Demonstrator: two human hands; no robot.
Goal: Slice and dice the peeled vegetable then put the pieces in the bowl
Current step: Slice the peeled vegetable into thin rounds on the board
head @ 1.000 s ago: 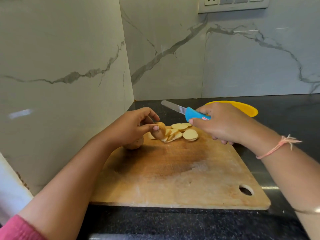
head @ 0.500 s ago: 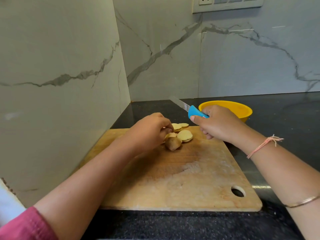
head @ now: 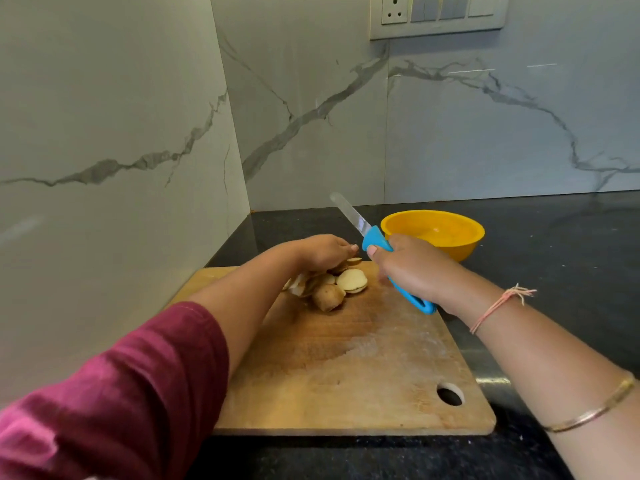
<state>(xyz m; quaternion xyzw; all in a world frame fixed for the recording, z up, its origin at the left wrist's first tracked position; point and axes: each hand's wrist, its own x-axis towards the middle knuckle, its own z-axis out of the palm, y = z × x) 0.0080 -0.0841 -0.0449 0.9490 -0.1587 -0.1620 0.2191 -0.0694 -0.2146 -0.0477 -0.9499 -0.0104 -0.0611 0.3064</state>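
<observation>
Several pale round potato slices (head: 352,280) lie at the far end of the wooden cutting board (head: 346,368). A brown potato end piece (head: 328,296) lies beside them. My left hand (head: 322,252) rests palm down over the slices, fingers stretched flat, hiding most of the pile. My right hand (head: 412,268) grips the blue handle of a knife (head: 372,242), held above the board's right edge with the blade pointing up and away to the left. The yellow bowl (head: 433,233) stands just behind my right hand on the black counter.
The board lies in a corner of the black counter (head: 554,258); marble walls stand close on the left and behind. A switch panel (head: 438,15) is high on the back wall. The board has a hanging hole (head: 449,394) near its front right corner.
My left hand put down the potato end piece and moved onto the slice pile, flattening over it. The knife stayed raised in my right hand. The camera tilted, showing more of the bowl.
</observation>
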